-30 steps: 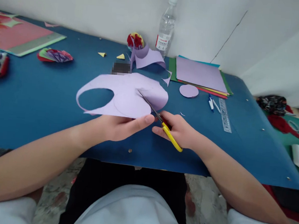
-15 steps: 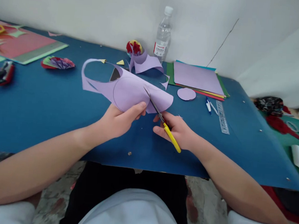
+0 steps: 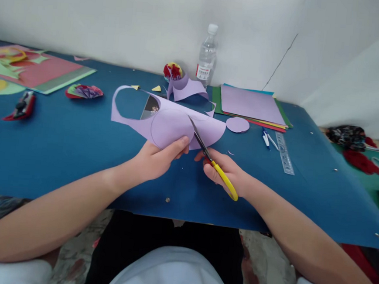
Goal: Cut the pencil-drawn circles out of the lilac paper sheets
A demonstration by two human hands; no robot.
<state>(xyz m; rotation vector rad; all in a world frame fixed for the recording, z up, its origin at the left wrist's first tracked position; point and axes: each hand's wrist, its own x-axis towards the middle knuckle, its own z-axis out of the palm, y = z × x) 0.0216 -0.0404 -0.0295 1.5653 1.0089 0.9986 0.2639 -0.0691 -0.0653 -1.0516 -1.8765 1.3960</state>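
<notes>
My left hand (image 3: 162, 157) pinches the lower edge of a purple paper sheet (image 3: 210, 127), thumb on top. A round hole is cut through the sheet's left part, and a drawn circle shows near its middle. My right hand (image 3: 224, 169) is closed on yellow-handled scissors (image 3: 226, 180). Their dark blades lie against the paper, just right of the drawn circle and close to my left thumb. A loose purple paper circle (image 3: 237, 125) rests on the table to the right. Curled purple scraps (image 3: 190, 89) lie behind the sheet.
A water bottle (image 3: 207, 56) stands by the wall. To the right are stacked coloured papers (image 3: 253, 104), pens (image 3: 266, 138) and a clear ruler (image 3: 285, 154). On the left lie a folded paper flower (image 3: 84, 91), a red-and-black tool (image 3: 24, 106) and pink sheets (image 3: 47, 71).
The camera view has shifted, so the table and objects sit a little lower and further right. Both hands keep hold of the paper and scissors, the blades still at the drawn circle's right edge.
</notes>
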